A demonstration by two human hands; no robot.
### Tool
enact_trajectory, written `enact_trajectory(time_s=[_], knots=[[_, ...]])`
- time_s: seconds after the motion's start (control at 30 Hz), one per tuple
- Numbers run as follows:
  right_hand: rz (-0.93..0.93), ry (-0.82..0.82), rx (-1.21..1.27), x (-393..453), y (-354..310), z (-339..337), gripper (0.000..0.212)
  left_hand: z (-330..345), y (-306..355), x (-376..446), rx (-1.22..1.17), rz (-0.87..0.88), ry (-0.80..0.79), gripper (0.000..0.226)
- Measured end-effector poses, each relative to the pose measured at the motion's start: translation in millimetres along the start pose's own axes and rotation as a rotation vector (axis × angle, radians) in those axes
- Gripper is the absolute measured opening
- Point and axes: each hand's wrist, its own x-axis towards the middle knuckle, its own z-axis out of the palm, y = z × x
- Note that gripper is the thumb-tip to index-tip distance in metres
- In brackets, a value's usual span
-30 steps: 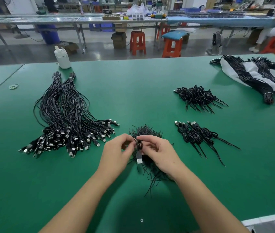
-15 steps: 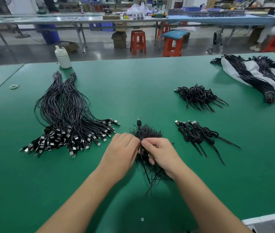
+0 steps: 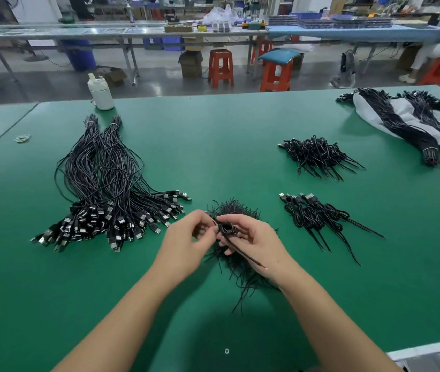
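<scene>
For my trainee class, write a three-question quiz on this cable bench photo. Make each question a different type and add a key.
1. True or false: the big bundle of uncoiled USB cables lies on the side of the right hand.
2. Multiple choice: what do the left hand and right hand hold between them? A) a screwdriver B) a small coiled cable C) a tape roll
3. Short answer: how many piles of coiled cables lie on the table between the hands and the white bag?
Key: 1 false; 2 B; 3 two, the near pile and the far pile.
</scene>
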Motion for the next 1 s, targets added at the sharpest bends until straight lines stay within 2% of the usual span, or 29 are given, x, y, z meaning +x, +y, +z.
enact_trajectory(time_s=[0.1, 0.17, 0.27, 0.3, 0.37, 0.4, 0.47, 0.53, 0.63, 0.7, 0.8, 0.93, 0.97, 1.0], knots=[[-0.061, 0.134, -0.180, 1.5, -0.3, -0.3, 0.016, 1.4, 4.7, -4.1, 0.069, 0.072, -0.001, 0.015], [-0.075, 0.166, -0.258, 0.5, -1.8, -2.7, 0.005, 1.7, 7.2, -5.8, 0.152, 0.168, 0.008, 0.011], [-0.014, 0.145, -0.227, -1.3, -0.6, -5.4, 0.025, 2.2, 7.5, -6.3, 0.298, 0.318, -0.019, 0.005], [-0.002, 0.145, -0.194, -1.7, -1.4, -4.2, 0.024, 2.7, 7.1, -6.5, 0.347, 0.353, -0.025, 0.005], [0.025, 0.171, -0.118, -0.3, 1.2, -3.1, 0.004, 4.8, 6.8, -7.9, 0.430, 0.414, -0.020, 0.006], [0.032, 0.197, -0.095, 0.2, 3.2, -2.7, 0.011, 6.3, 6.3, -8.4, 0.455, 0.432, -0.015, 0.007], [0.021, 0.211, -0.066, -0.3, 5.2, -1.7, 0.019, 9.3, 5.2, -9.2, 0.463, 0.424, -0.011, 0.008], [-0.025, 0.199, -0.116, -2.3, 5.4, -1.0, 0.015, 10.8, 5.6, -9.6, 0.406, 0.357, -0.016, 0.005], [-0.061, 0.177, -0.221, -3.3, 6.7, -2.7, 0.033, 11.6, 6.4, -8.6, 0.297, 0.250, -0.006, 0.006], [-0.059, 0.118, -0.245, -4.6, 8.1, -4.8, 0.039, 9.6, 6.9, -6.1, 0.217, 0.132, 0.006, 0.015], [-0.077, 0.081, -0.253, -7.7, 9.6, -6.3, 0.038, 6.7, 6.2, -2.5, 0.107, -0.008, -0.042, 0.018], [-0.139, 0.168, -0.448, -6.2, 6.9, -7.3, 0.021, 7.9, 8.4, -4.4, 0.152, 0.116, -0.024, 0.016], [-0.165, 0.176, -0.486, -5.7, 4.8, -7.1, 0.021, 9.5, 8.2, -5.0, 0.177, 0.164, -0.008, 0.013], [-0.188, 0.181, -0.519, -5.5, 3.5, -6.9, 0.030, 11.3, 7.6, -5.2, 0.215, 0.213, 0.007, 0.010]])
